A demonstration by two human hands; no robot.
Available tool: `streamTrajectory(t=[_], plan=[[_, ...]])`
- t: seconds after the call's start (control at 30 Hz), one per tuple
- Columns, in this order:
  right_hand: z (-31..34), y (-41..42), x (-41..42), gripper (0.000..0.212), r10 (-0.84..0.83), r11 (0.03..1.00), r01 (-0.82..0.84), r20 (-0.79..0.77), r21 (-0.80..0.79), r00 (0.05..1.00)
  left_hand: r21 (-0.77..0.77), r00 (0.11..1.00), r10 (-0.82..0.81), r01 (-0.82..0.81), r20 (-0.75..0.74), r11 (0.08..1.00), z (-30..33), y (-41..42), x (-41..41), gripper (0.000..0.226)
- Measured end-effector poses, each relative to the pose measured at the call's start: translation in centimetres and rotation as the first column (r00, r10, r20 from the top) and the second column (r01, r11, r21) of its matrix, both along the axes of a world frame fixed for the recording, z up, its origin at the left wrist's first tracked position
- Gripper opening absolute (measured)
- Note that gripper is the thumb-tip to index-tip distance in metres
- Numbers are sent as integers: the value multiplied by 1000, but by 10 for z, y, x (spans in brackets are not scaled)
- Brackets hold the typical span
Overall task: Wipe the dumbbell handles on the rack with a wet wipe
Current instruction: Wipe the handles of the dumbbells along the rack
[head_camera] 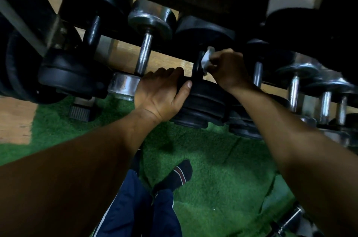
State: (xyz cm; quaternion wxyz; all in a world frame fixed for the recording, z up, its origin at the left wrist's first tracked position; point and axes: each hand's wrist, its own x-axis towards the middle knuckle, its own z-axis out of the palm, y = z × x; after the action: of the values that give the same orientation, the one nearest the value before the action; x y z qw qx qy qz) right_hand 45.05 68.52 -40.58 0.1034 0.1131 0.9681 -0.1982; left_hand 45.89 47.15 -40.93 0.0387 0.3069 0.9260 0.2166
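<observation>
The wet wipe [206,58] is pinched in the right hand [228,68] against a black dumbbell handle [198,66] on the rack [108,40]; its near weight is clasped by the left hand [160,93]. Wiping is judged underway; a shift to the next handle is called for. About 8 handles are counted, 1 wipe.

Your wipe [207,58] looks like thin, crumpled white cloth or paper against a dark, glossy handle [198,66]. You can see matt black rubbery plates [203,101] below it. The chrome dumbbell [144,50] to the left is shiny metal, scuffed, with a knurled grip. Underfoot is rough green turf [213,169] beside smooth, pale wood flooring [15,118].
</observation>
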Motion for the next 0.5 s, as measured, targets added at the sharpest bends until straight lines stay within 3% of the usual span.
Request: streamTrajectory(t=[0.17, 0.3, 0.5], plan=[[-2, 2, 6, 13, -64, 990, 72, 69, -118, 996, 4, 1000, 16, -16, -12, 1000, -2, 0, 1, 48], [-17, 2, -4, 26, -210, 957, 201, -25, -208, 977, 0, 1000, 19, -19, -8, 1000, -1, 0, 1, 47], [-23, -10, -10, 32, -392, 905, 374, -59, -205, 918, -2, 1000, 18, -18, -4, 1000, 0, 1, 2, 46]])
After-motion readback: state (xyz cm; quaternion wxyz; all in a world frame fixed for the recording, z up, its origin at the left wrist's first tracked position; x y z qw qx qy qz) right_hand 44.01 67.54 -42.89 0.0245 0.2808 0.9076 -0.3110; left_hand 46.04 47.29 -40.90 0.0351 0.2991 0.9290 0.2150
